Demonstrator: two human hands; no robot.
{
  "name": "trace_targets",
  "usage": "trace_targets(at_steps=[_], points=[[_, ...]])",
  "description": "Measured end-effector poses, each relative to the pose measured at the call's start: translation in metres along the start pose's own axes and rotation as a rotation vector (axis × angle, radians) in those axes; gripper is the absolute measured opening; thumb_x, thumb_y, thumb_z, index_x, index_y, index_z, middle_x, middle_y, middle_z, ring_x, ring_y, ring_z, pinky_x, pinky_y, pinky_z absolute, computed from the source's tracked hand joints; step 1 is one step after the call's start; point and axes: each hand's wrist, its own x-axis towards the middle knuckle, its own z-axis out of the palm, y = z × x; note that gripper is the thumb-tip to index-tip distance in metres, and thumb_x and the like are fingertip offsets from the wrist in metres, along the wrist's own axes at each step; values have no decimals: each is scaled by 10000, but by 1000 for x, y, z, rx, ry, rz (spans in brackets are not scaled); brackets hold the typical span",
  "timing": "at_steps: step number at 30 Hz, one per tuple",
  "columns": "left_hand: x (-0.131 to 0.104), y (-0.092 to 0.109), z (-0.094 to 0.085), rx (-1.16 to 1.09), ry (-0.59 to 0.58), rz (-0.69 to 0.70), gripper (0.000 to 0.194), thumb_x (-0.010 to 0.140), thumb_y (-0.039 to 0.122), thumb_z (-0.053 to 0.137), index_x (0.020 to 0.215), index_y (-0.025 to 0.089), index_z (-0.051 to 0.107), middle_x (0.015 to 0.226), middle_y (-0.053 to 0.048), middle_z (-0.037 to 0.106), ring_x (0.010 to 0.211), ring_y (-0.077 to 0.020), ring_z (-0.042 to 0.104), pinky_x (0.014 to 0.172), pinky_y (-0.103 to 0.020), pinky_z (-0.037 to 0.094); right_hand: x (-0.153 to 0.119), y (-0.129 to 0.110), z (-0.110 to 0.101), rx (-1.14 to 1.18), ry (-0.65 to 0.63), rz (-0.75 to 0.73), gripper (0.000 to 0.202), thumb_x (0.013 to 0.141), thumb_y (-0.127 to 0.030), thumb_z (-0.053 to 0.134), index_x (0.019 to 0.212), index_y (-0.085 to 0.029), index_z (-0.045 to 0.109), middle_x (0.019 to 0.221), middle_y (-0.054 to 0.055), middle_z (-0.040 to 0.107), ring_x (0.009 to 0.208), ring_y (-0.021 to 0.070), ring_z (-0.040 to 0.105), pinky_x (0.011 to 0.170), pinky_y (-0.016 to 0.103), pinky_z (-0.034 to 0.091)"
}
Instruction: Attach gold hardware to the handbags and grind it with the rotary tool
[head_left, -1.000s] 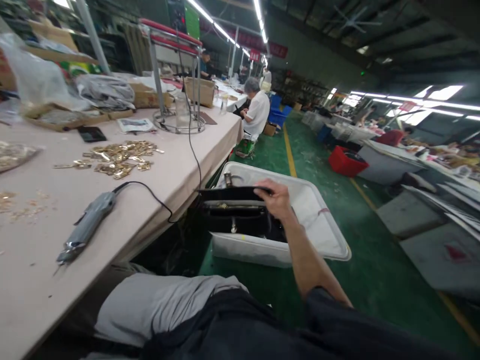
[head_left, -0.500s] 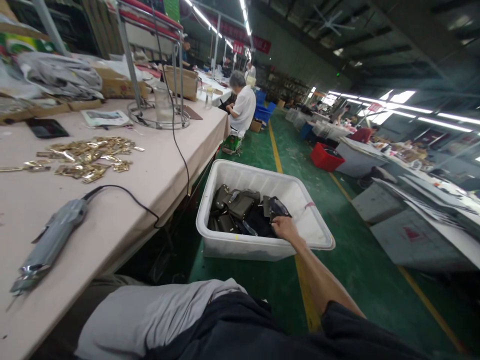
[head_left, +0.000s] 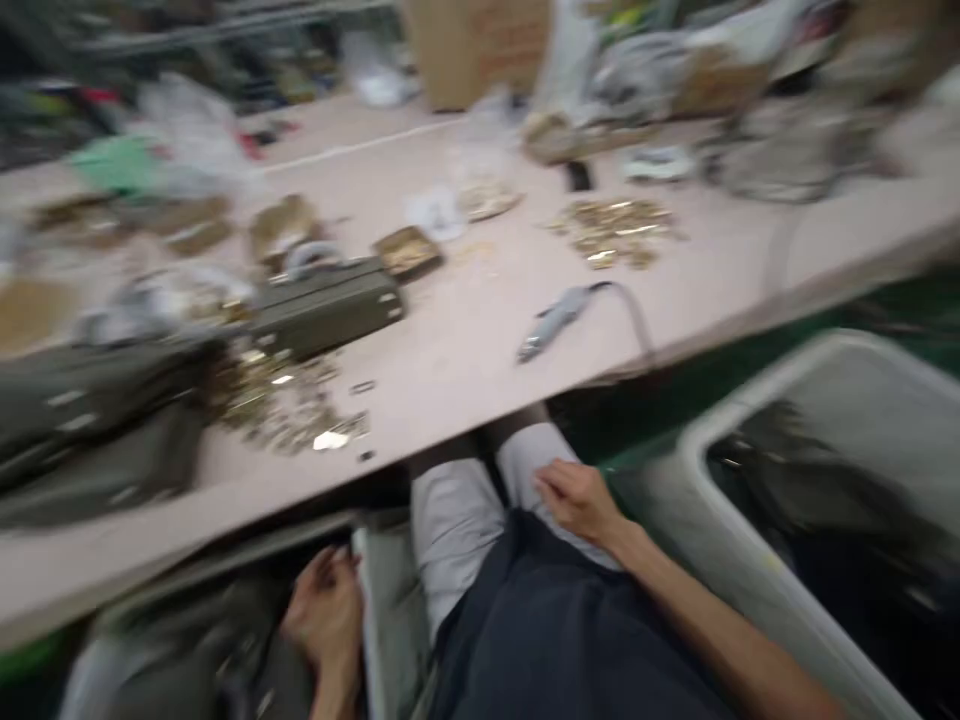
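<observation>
My left hand (head_left: 326,605) is low on the left, over a bin of dark olive bags (head_left: 202,650), close beside its pale upright edge (head_left: 364,600). Its fingers are bent and blurred; I cannot tell whether they grip anything. Above my lap, my right hand (head_left: 577,498) is loosely closed with nothing visible in it. A grey electric screwdriver (head_left: 555,322) lies on the table (head_left: 457,370), its cord running right. Gold metal fittings (head_left: 619,228) lie in a pile behind it. More shiny fittings (head_left: 289,400) are spread beside an olive case (head_left: 330,305).
To my right stands a large white tub (head_left: 720,510) with dark olive items inside. Stacked olive cases (head_left: 97,420) occupy the table's left end. A small tray (head_left: 409,253), plastic bags (head_left: 187,130) and a cardboard box (head_left: 480,50) are farther back.
My view has swung left from the aisle to the table. My right hand has let go of a dark pouch in the white tub and moved over my lap. My left hand has appeared.
</observation>
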Motion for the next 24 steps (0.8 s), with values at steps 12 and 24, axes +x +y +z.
trace_targets(at_steps=[12, 24], points=[[-41, -240, -167, 610, 376, -598, 490, 926, 251, 518, 1348, 3, 528, 1275, -262, 635, 1225, -337, 609, 1038, -400, 449, 60, 32, 82, 14, 171, -100, 320, 801, -393, 712, 1103, -496, 696, 796, 61, 763, 737, 332, 727, 553, 464, 419], [-94, -306, -169, 791, -289, -696, 646, 814, 690, 633, 1071, 100, 693, 1187, -259, 680, 1165, -378, 633, 932, -390, 485, 60, 26, 77, -2, 207, -173, 285, 848, -378, 702, 1126, -347, 755, 696, 115, 715, 586, 241, 664, 522, 376, 410]])
